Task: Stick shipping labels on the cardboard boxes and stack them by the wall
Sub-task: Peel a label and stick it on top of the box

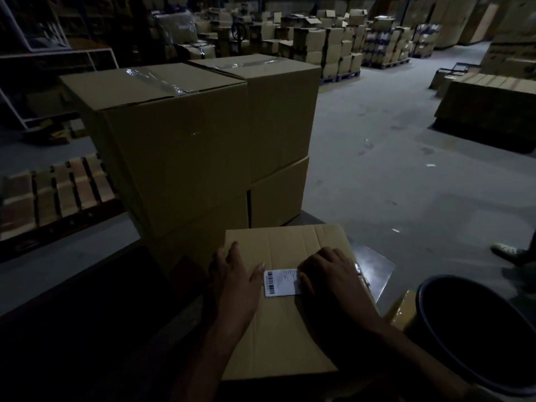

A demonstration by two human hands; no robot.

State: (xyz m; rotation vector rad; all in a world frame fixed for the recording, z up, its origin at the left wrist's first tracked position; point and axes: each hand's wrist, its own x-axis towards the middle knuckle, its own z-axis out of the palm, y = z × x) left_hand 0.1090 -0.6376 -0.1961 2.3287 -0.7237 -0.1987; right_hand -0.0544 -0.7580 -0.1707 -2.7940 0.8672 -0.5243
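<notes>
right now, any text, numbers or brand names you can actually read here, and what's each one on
None can be read.
Shipping label on the cardboard box, between the left hand and right hand: a barcode and lines of print, too small and blurred to read.
Stacked boxes ahead: no print visible on the faces shown, only clear tape.
Far boxes on pallets: any markings too distant to make out.

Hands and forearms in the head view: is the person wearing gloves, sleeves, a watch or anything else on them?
Nothing worn shows. The left hand and right hand are bare, without gloves, and both forearms are uncovered as far as the frame reaches, so no sleeve edge appears. I see no watch, ring or wristband, though the dim light could hide something small.
</notes>
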